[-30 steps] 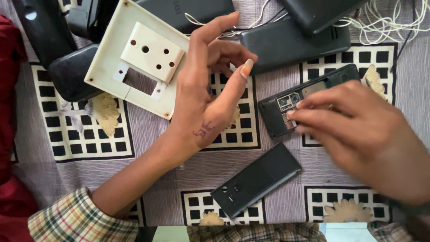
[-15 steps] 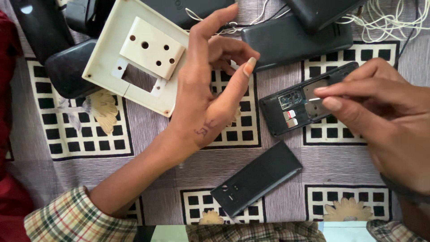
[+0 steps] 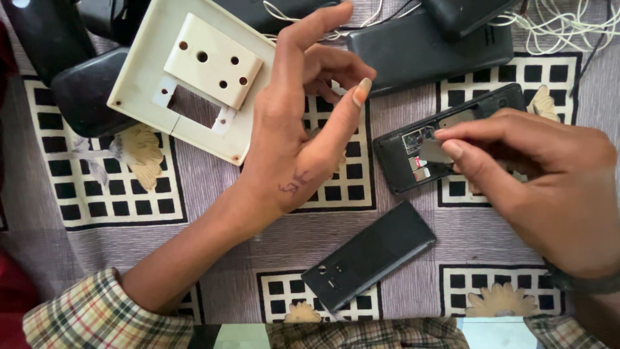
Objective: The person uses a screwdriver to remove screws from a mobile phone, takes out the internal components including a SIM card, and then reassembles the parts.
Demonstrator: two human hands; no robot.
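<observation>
Plainly, the opened phone [image 3: 452,139] lay face-down on the patterned cloth [image 3: 194,213], back exposed, slots and battery bay showing. My right hand [image 3: 536,181] hovered over its middle, thumb and forefinger pinched on a small grey card [image 3: 434,152] at the slots. I judged the card light, thin, stiff and easily dropped or bent; best taken by its edges, not the contacts. The phone body seemed light and hard, likely to slide on the cloth unless steadied by its long sides.

My left hand [image 3: 303,142] stood left of the phone, raised on its edge, fingers loosely curled, holding nothing. Below the phone lay its black back cover [image 3: 369,256]. Further left of the phone sat a cream socket plate [image 3: 194,77]. Above the phone, another dark handset [image 3: 429,48] and white wires [image 3: 555,32].
</observation>
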